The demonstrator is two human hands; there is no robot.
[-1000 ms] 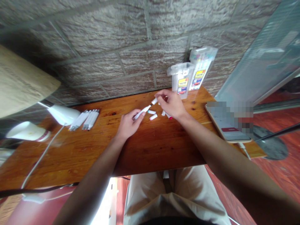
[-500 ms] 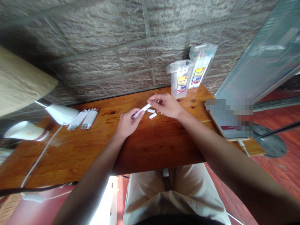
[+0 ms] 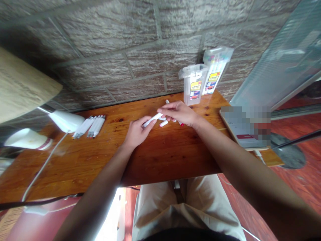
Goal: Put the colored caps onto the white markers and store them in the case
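Observation:
A white marker slants between my two hands above the wooden table. My left hand is closed round its lower end, thumb along the barrel. With thumb and fingers pinched, my right hand grips the upper right end; whether a cap sits there I cannot tell. Just below the fingers a short white marker cap lies on the table, and another small white piece close by is partly hidden. Beneath my right hand lies another white marker with a red end, its middle covered by the hand.
Two clear marker boxes stand by the brick wall, the rear one holding markers. Several grey-white markers lie in a row at the left, beside a lamp base and a paper cup. A tablet-like device rests at the right edge.
My right hand has shifted slightly, so the red-ended marker beneath it shows more. The small piece near the cap is more covered now. Both hands stay on the held marker.

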